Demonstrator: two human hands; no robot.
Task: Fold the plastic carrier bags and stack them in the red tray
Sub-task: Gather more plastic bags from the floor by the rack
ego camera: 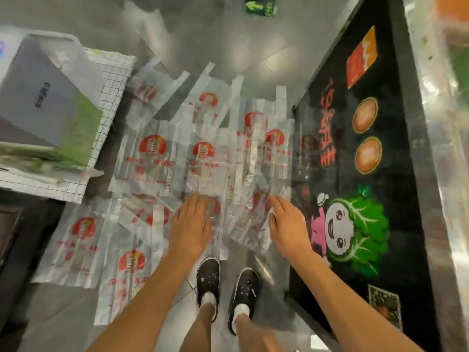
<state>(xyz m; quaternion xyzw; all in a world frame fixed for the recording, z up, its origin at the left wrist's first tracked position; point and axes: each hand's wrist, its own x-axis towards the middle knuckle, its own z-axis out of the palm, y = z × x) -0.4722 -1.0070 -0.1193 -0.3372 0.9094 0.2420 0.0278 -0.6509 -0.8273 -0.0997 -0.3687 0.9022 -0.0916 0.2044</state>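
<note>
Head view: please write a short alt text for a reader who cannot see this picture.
A person bends over many clear plastic carrier bags with red logos spread on a grey floor, left hand and right hand flat on the nearest ones. A black mat with a cartoon cabbage lies to the right; no red tray is visible.

Clear plastic carrier bags (162,161) printed with red round logos and red lettering cover the grey tiled floor (203,39). At three o'clock, a black floor mat (396,138) shows a green cabbage cartoon and red characters. Black speckled shoes (208,280) at six o'clock.
</note>
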